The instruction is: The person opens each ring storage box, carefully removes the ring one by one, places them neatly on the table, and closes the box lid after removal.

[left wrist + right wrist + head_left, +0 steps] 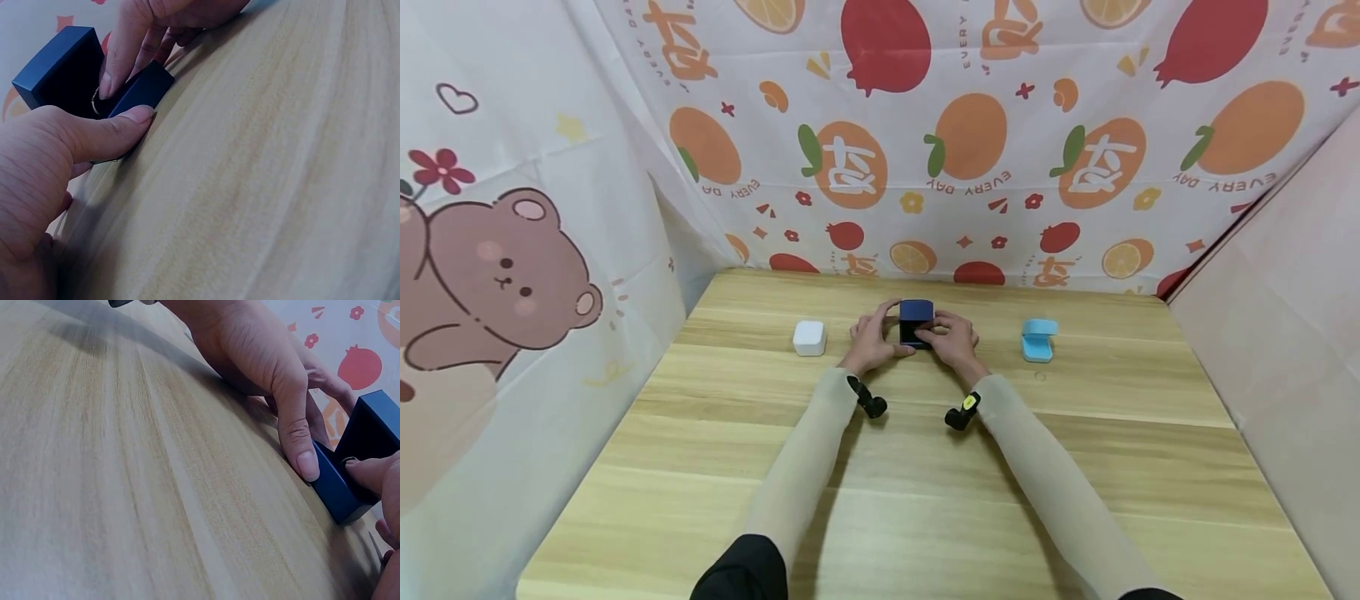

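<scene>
A dark blue ring box [916,312] stands on the table with its lid raised. My left hand [871,341] grips it from the left, and the left thumb [128,128] presses along the front wall of its base. My right hand [957,340] reaches into the box from the right. Between its fingertips it pinches a thin ring [95,102], which sits at the dark inside of the base. The lower part of the ring is hidden there, and whether it is seated in a slot I cannot tell.
A closed white box [809,338] stands left of my hands. To the right is an open light blue ring box [1038,341], with a small, faint ring [1040,377] lying just in front of it. Patterned cloth [925,200] hangs behind the wooden table [910,517].
</scene>
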The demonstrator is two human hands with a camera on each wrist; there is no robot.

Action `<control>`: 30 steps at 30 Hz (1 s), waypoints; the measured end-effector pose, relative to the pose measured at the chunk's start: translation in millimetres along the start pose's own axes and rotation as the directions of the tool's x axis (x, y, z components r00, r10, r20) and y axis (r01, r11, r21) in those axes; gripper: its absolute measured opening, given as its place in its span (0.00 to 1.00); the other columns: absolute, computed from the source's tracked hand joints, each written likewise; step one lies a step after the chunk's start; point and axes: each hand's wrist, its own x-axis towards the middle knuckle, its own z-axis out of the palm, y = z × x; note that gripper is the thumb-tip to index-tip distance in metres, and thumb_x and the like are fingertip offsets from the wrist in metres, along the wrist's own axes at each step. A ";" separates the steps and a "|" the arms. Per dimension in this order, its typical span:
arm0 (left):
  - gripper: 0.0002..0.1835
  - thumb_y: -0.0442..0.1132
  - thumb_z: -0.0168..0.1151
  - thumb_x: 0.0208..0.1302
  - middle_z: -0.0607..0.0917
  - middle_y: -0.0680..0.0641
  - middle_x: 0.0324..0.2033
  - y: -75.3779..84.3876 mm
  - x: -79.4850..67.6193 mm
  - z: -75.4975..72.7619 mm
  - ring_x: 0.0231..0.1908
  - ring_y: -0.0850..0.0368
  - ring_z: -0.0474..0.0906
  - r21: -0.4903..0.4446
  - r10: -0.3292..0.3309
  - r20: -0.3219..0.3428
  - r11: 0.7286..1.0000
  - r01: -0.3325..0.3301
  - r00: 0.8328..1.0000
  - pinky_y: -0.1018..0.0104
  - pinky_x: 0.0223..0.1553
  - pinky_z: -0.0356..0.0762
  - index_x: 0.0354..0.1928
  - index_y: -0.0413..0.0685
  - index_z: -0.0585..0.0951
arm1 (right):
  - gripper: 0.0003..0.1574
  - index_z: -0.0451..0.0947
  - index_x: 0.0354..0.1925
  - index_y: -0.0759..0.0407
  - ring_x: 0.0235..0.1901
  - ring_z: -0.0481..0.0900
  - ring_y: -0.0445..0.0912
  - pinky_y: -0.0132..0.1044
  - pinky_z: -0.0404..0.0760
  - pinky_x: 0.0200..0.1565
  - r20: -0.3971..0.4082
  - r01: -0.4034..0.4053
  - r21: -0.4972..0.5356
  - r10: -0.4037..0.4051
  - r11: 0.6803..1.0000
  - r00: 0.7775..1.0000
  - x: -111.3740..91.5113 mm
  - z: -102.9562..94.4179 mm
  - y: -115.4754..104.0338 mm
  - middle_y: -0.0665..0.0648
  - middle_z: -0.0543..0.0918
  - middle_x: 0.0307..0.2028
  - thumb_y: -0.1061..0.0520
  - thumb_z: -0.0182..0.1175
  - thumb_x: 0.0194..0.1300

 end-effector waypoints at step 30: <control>0.55 0.48 0.82 0.50 0.81 0.48 0.66 1.1 0.3 -1.0 0.64 0.43 0.63 -0.005 -0.003 0.005 1.000 0.003 1.000 0.46 0.62 0.48 0.77 0.65 0.59 | 0.15 0.90 0.38 0.61 0.72 0.65 0.63 0.64 0.49 0.70 -0.053 0.042 0.012 -0.041 0.999 0.998 -0.3 0.9 -0.1 0.59 0.78 0.67 0.51 0.75 0.59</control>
